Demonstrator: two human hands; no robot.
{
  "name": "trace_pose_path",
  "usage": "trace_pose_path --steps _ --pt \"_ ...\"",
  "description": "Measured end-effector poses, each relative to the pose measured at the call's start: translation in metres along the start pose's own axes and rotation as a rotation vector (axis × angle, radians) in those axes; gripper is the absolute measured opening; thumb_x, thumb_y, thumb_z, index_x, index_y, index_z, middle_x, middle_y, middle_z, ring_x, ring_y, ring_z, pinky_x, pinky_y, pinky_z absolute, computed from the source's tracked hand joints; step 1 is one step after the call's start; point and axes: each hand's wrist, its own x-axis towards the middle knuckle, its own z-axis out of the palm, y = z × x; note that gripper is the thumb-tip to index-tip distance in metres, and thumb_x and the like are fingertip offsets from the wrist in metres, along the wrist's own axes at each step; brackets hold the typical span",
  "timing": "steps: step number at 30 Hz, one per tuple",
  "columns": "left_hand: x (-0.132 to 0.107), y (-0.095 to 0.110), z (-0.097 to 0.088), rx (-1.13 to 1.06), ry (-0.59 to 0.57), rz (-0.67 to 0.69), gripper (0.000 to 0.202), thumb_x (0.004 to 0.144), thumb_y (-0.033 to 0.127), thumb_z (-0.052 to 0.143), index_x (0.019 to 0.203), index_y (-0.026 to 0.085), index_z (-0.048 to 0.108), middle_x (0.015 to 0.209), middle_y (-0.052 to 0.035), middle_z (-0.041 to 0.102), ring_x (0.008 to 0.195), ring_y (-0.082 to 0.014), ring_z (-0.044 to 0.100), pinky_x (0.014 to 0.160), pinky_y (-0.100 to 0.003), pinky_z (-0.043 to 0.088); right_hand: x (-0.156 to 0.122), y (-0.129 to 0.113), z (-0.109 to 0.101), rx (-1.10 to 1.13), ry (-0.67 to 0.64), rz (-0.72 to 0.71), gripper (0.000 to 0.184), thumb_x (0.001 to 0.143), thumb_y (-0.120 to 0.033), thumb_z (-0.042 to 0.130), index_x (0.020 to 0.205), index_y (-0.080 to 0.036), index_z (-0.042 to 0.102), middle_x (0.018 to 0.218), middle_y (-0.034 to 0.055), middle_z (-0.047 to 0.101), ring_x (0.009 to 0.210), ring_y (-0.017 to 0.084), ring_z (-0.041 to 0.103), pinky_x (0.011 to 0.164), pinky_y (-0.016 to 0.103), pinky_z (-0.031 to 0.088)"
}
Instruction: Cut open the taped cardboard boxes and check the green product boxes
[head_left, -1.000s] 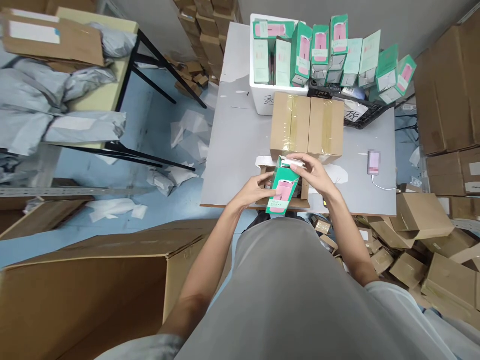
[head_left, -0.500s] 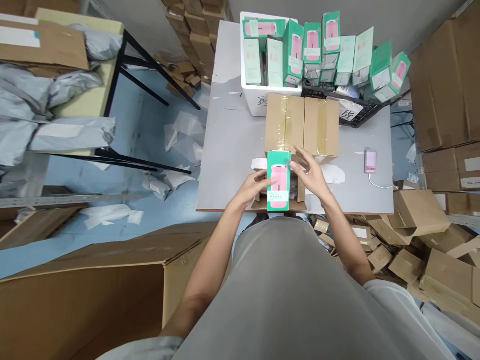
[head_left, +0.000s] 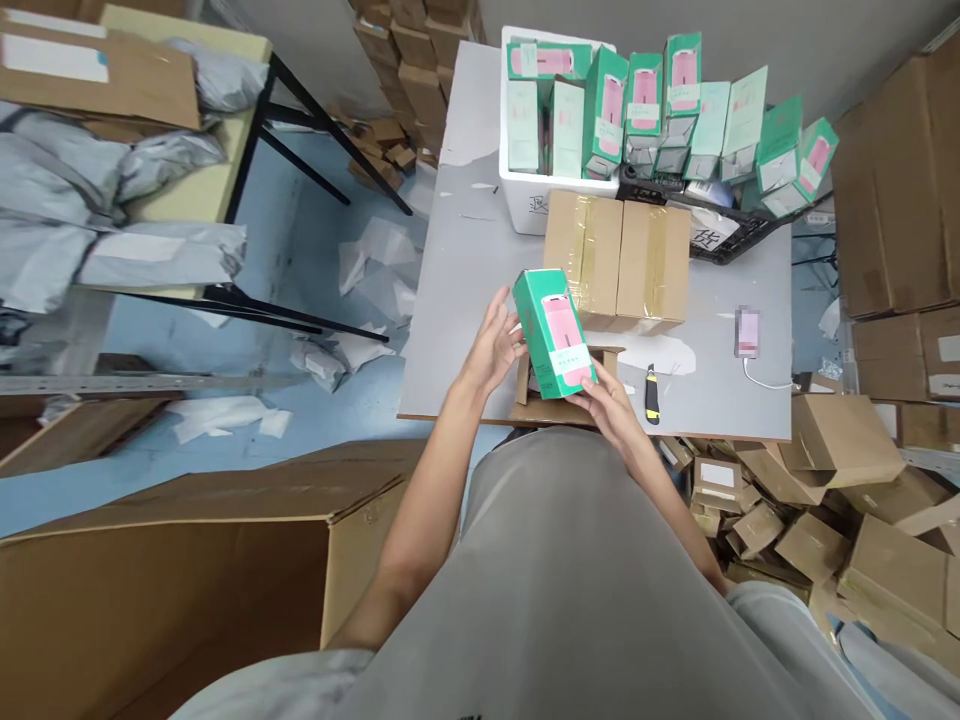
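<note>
The right hand grips the near end of the box, whose long axis runs forward and leftward from that hand, while the left hand, loosely spread, sits just beside it, contact unclear.

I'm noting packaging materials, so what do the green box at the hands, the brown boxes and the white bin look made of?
Green box: probably thin printed card, slightly glossy, with crisp folded edges.
Brown boxes: matt cardboard, judging by plain brown faces and shiny tape.
White bin: likely smooth, rigid plastic, given its even white walls.
</note>
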Motion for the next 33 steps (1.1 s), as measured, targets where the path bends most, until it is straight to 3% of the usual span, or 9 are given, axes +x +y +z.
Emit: trace_pose_path --steps 4,6,9,12,20,24,26,30,33 --pt "0.021 0.01 -0.005 0.003 -0.056 0.081 0.071 0.08 0.071 0.092 0.136 0.03 0.073 0.123 -0.008 0.082 0.105 -0.0288 0.081 0.086 -0.038 0.066 -0.005 0.018 0.004 0.241 -0.068 0.123 0.051 0.085 -0.061 0.094 0.125 -0.035 0.078 0.122 0.0007 0.086 0.106 0.023 0.082 0.1 0.041 0.071" --pt "0.027 0.014 -0.004 0.044 -0.057 0.104 0.065 0.077 0.067 0.094 0.124 0.025 0.076 0.113 -0.0075 0.083 0.097 -0.0278 0.081 0.082 -0.037 0.066 -0.006 0.022 0.004 0.255 -0.104 0.153 0.051 0.086 -0.065 0.093 0.124 -0.034 0.077 0.123 0.0015 0.086 0.107 0.024 0.082 0.103 0.045 0.071" --pt "0.029 0.023 -0.002 0.147 -0.03 0.127 0.061 0.077 0.065 0.095 0.118 0.024 0.077 0.105 -0.0055 0.083 0.089 -0.025 0.081 0.074 -0.034 0.066 -0.005 0.02 0.002 0.097 -0.085 0.095 0.059 0.092 -0.069 0.085 0.138 -0.034 0.074 0.141 0.0051 0.081 0.123 0.027 0.08 0.112 0.051 0.067" --pt "0.028 0.033 0.0 0.289 0.033 0.173 0.06 0.076 0.06 0.096 0.121 0.024 0.078 0.11 -0.0061 0.083 0.092 -0.0246 0.08 0.071 -0.031 0.065 -0.002 0.017 -0.002 -0.161 0.039 -0.059 0.077 0.09 -0.07 0.087 0.155 -0.034 0.067 0.156 0.0087 0.072 0.133 0.028 0.076 0.113 0.048 0.067" --pt "0.03 0.034 0.005 0.422 0.105 0.251 0.056 0.076 0.053 0.093 0.121 0.023 0.079 0.12 -0.0089 0.081 0.096 -0.0238 0.078 0.073 -0.03 0.064 0.0 0.027 0.004 -0.371 0.126 -0.174 0.077 0.091 -0.075 0.082 0.149 -0.026 0.071 0.155 0.0148 0.073 0.137 0.034 0.076 0.113 0.05 0.067" --pt "0.027 0.028 0.011 0.535 0.175 0.283 0.049 0.08 0.051 0.093 0.119 0.024 0.08 0.118 -0.0071 0.082 0.098 -0.0231 0.077 0.079 -0.031 0.063 -0.004 0.024 0.013 -0.569 0.233 -0.177 0.099 0.083 -0.065 0.094 0.168 -0.031 0.058 0.161 0.0141 0.068 0.13 0.035 0.078 0.107 0.051 0.071" --pt "0.022 0.028 0.014 0.592 0.206 0.296 0.055 0.081 0.054 0.095 0.126 0.025 0.08 0.121 -0.0076 0.082 0.101 -0.0245 0.077 0.083 -0.033 0.063 -0.005 0.023 0.016 -0.623 0.269 -0.186 0.107 0.079 -0.058 0.098 0.173 -0.034 0.052 0.164 0.0135 0.063 0.125 0.034 0.079 0.106 0.049 0.071" --pt "0.009 0.028 0.009 0.419 0.138 0.206 0.084 0.087 0.066 0.092 0.157 0.029 0.065 0.134 -0.0131 0.079 0.11 -0.0285 0.079 0.089 -0.038 0.065 -0.007 0.02 0.013 -0.4 0.191 -0.178 0.095 0.086 -0.055 0.092 0.171 -0.034 0.055 0.163 0.0109 0.065 0.129 0.03 0.077 0.106 0.044 0.07" --pt "0.001 0.022 -0.002 0.236 0.006 0.081 0.087 0.089 0.069 0.09 0.161 0.03 0.06 0.134 -0.0129 0.079 0.114 -0.0282 0.08 0.094 -0.039 0.066 -0.01 0.018 0.012 -0.113 0.078 -0.071 0.084 0.089 -0.057 0.089 0.165 -0.036 0.059 0.153 0.0073 0.073 0.132 0.03 0.076 0.107 0.048 0.07"
